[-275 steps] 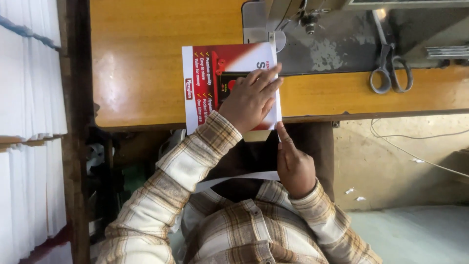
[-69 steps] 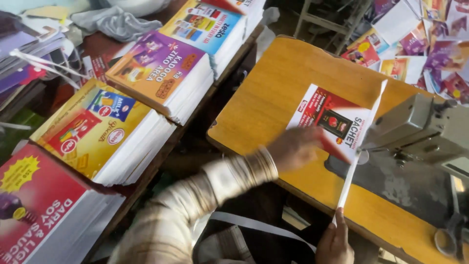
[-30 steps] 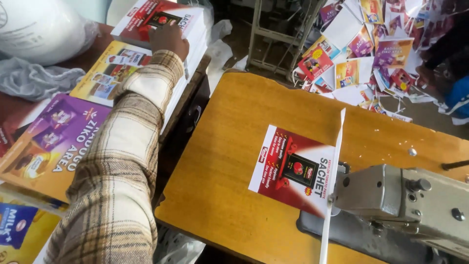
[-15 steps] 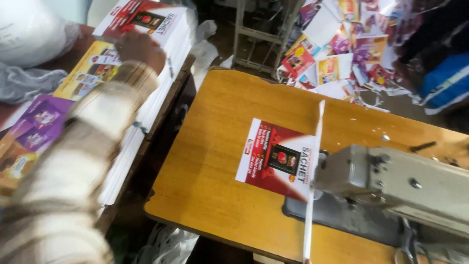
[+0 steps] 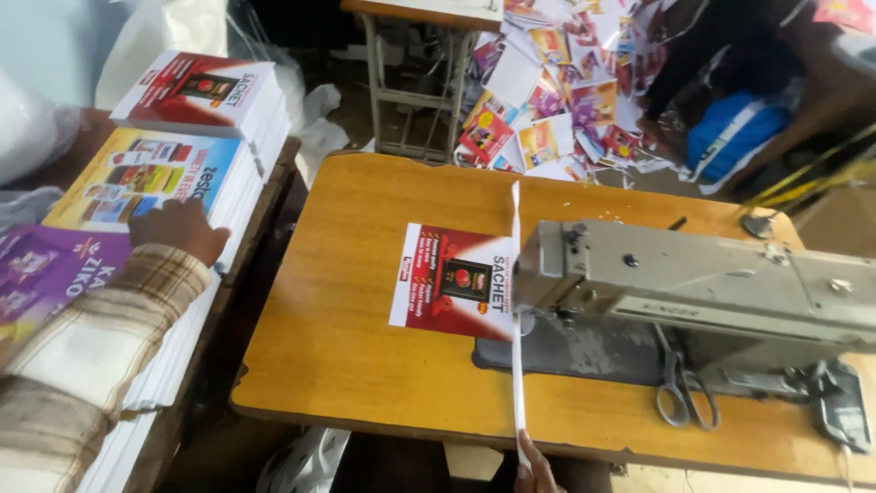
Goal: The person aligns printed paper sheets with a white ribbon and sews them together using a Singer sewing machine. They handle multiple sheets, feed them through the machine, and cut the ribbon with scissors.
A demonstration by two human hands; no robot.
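The left hand (image 5: 180, 233) rests on top of a yellow stack of printed sheets (image 5: 137, 178) at about 9 o'clock. Its fingers are curled and pressed together on the top sheet, near the stack's right edge. A plaid sleeve (image 5: 100, 329) covers the arm.

The right hand (image 5: 534, 467) peeks in at 6 o'clock. Its fingers pinch the near end of a long white strip (image 5: 516, 310). The strip runs straight up toward 12 o'clock, over the wooden counter (image 5: 347, 347).

A red printed sheet (image 5: 452, 281) lies flat in the middle of the counter. Its right edge sits under the strip, and touches the grey sewing machine (image 5: 693, 283) at 3 o'clock. Scissors (image 5: 680, 393) lie on the machine's base, toward 4 o'clock.

A red stack of sheets (image 5: 196, 91) sits behind the yellow one at 10 o'clock, and a purple stack (image 5: 46, 274) lies nearer, partly under the sleeve. A messy pile of colourful sheets (image 5: 566, 100) lies on the floor at 12 o'clock. The machine stands between the red sheet and the right side of the counter.
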